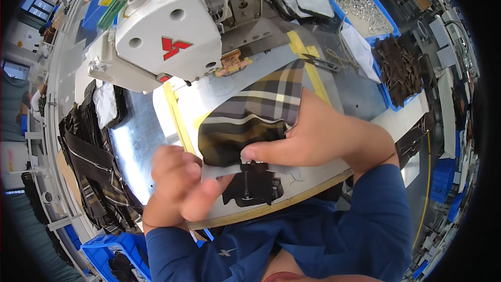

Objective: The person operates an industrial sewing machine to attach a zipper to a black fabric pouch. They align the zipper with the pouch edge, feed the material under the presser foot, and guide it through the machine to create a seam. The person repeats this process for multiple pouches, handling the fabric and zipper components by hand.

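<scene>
Mid-frame, the right hand (317, 133) is pinching plaid cloth (249, 108); lower left of centre, the left hand (177, 181) is showing blurred, grip unclear!

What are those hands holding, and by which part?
The right hand holds the plaid fabric near its lower right edge; whether the blurred left hand grips anything cannot be told.

A blue crate (117, 241) stands lower left, and teal curtains (13, 107) hang farther left.
</scene>
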`<state>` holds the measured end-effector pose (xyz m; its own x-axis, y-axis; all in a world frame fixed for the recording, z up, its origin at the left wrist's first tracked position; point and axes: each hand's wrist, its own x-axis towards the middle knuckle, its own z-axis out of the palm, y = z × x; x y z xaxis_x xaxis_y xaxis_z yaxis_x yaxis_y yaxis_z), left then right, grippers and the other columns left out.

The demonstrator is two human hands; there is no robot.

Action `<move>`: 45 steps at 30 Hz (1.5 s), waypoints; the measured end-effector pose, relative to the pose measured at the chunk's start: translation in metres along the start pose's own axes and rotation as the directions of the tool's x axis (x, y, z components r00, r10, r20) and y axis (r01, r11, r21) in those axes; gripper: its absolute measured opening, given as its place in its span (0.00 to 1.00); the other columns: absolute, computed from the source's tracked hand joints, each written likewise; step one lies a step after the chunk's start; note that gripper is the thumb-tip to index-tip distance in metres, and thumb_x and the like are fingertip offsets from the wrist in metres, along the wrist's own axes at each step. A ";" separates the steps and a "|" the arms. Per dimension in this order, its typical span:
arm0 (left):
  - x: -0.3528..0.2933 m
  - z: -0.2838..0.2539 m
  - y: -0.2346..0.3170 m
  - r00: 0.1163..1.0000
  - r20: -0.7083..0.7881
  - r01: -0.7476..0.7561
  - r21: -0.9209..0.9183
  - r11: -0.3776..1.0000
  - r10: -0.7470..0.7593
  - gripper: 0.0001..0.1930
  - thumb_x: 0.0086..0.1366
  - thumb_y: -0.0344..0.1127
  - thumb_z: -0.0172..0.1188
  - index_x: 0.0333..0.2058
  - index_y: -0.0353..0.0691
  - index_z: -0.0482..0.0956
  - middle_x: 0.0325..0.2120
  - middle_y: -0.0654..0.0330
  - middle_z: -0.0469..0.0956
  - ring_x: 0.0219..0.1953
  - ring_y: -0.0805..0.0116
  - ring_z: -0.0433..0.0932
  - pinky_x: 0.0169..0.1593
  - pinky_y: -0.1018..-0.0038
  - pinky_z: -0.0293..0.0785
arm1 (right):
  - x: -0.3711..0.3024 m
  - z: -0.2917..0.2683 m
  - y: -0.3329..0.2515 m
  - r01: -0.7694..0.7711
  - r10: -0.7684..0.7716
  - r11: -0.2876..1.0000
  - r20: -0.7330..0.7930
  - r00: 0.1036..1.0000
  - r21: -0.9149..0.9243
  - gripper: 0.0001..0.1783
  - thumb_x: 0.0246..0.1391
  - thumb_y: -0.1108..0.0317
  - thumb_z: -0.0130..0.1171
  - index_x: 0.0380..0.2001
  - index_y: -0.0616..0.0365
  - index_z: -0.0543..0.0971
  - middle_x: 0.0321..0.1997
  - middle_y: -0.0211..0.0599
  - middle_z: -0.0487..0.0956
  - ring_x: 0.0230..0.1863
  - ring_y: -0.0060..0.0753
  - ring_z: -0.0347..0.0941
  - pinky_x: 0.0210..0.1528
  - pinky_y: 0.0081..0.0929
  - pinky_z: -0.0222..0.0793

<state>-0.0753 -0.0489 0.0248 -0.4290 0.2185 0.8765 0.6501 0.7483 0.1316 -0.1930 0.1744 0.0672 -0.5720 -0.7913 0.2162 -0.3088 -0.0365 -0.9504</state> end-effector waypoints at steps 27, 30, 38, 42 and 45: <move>0.015 -0.001 0.000 0.848 0.167 -0.524 0.124 0.843 0.503 0.08 0.46 0.27 0.71 0.29 0.42 0.89 0.29 0.66 0.77 0.36 0.69 0.81 0.36 0.72 0.66 | 0.000 0.015 0.004 -0.019 0.017 0.999 -0.058 0.998 -0.048 0.26 0.56 0.67 0.73 0.56 0.59 0.80 0.54 0.51 0.82 0.56 0.61 0.77 0.60 0.47 0.73; 0.014 0.005 -0.001 0.879 0.134 -0.468 0.052 0.882 0.458 0.06 0.50 0.22 0.71 0.27 0.40 0.87 0.29 0.64 0.76 0.38 0.65 0.85 0.36 0.71 0.71 | -0.001 0.015 0.010 -0.015 0.010 0.998 -0.088 0.996 -0.053 0.29 0.56 0.68 0.74 0.60 0.58 0.77 0.52 0.49 0.82 0.55 0.52 0.79 0.58 0.43 0.74; 0.023 -0.007 -0.002 0.949 0.199 -0.247 -0.015 0.969 0.245 0.08 0.54 0.15 0.73 0.30 0.31 0.84 0.30 0.58 0.73 0.37 0.55 0.86 0.35 0.66 0.82 | -0.003 -0.010 -0.040 -0.307 0.306 0.939 0.028 0.951 0.154 0.45 0.57 0.79 0.71 0.76 0.58 0.63 0.39 0.37 0.87 0.42 0.25 0.84 0.47 0.27 0.78; 0.027 -0.012 0.001 0.948 0.223 -0.224 -0.041 0.974 0.227 0.08 0.54 0.15 0.73 0.30 0.30 0.84 0.30 0.58 0.73 0.36 0.55 0.86 0.35 0.66 0.82 | -0.006 -0.011 -0.025 -0.003 0.011 0.978 0.039 0.999 -0.207 0.29 0.51 0.78 0.74 0.58 0.58 0.81 0.37 0.40 0.86 0.37 0.31 0.84 0.39 0.28 0.77; 0.026 -0.013 0.001 0.945 0.215 -0.237 -0.072 0.969 0.247 0.08 0.54 0.17 0.74 0.31 0.30 0.83 0.29 0.58 0.74 0.35 0.55 0.86 0.34 0.66 0.82 | -0.006 -0.007 -0.023 0.161 -0.166 0.862 0.031 0.986 -0.480 0.18 0.46 0.76 0.77 0.43 0.56 0.89 0.36 0.41 0.85 0.35 0.37 0.84 0.35 0.30 0.76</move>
<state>-0.0778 -0.0507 0.0541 -0.3798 0.5262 0.7608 0.7767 0.6282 -0.0467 -0.1873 0.1844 0.0888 -0.4891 -0.7924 0.3645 -0.7232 0.1348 -0.6774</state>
